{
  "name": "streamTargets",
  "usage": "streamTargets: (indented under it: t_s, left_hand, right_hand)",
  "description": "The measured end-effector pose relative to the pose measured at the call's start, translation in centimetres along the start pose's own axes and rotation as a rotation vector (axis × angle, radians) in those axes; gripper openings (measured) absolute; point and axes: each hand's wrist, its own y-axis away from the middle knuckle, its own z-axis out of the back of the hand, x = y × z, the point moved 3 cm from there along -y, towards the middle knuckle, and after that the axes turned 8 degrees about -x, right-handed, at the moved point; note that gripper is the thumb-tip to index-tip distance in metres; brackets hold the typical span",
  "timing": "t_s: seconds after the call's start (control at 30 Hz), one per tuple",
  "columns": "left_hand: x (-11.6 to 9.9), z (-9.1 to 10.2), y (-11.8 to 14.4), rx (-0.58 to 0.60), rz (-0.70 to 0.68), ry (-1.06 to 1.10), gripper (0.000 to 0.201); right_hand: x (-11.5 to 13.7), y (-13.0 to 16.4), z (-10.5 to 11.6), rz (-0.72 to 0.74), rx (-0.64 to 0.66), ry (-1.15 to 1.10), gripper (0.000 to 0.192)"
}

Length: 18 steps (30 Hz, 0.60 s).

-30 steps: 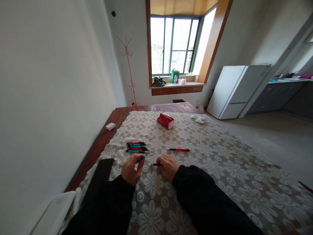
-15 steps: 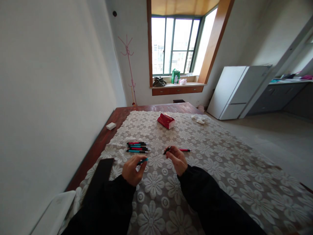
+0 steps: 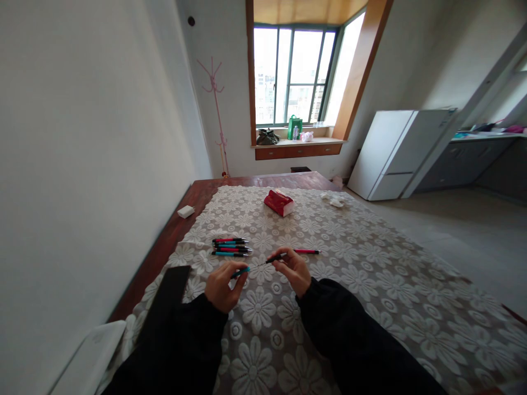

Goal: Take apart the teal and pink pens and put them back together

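Observation:
My left hand [image 3: 223, 286] pinches a blue pen barrel [image 3: 241, 271] between thumb and fingers, its end pointing right. Facing it, my right hand [image 3: 296, 273] holds a black pen section [image 3: 275, 258] in its fingertips. A thin refill or spring [image 3: 261, 264] spans the short gap between the two parts; which it is I cannot make out. Behind the left hand, several red and blue pens [image 3: 229, 247] lie side by side on the patterned tablecloth [image 3: 258, 310]. One red pen [image 3: 308, 252] rests just beyond the right hand, partly hidden by it.
Farther back on the table sits a red tissue pack [image 3: 279, 203], with crumpled white tissue [image 3: 335, 202] to its right. A small white box [image 3: 186, 212] is near the left edge. A dark flat case [image 3: 175, 282] lies beside my left forearm, and a white object [image 3: 93, 356] nearer.
My right hand has shifted slightly left, bringing the black section closer to the blue barrel and narrowing the gap. More of the red pen behind it shows. My left hand has stayed nearly still.

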Motion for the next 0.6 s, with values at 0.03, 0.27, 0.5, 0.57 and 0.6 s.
streamTargets:
  t_s: [0.03,0.27,0.5,0.57,0.6]
  left_hand:
    - [-0.01,-0.01,0.00,0.003,0.000,0.005,0.012]
    - [-0.26,-0.13,-0.01,0.061,-0.001,0.002,0.013]
    - [-0.75,-0.40,-0.02,0.140,-0.069,0.009,0.013]
    - [-0.73,-0.47,0.02,0.149,-0.078,0.017,0.013]
    - [-0.69,-0.50,0.04,0.151,-0.079,0.023,0.013]
  right_hand:
    - [0.09,0.06,-0.08,0.009,0.015,0.023,0.023]
    - [0.46,0.47,-0.69,0.117,0.096,0.275,0.013]
    - [0.11,0.90,-1.05,0.200,0.154,0.409,0.010]
    - [0.11,0.94,-1.06,0.236,0.164,0.440,0.010]
    - [0.14,0.96,-1.06,0.257,0.169,0.456,0.010]
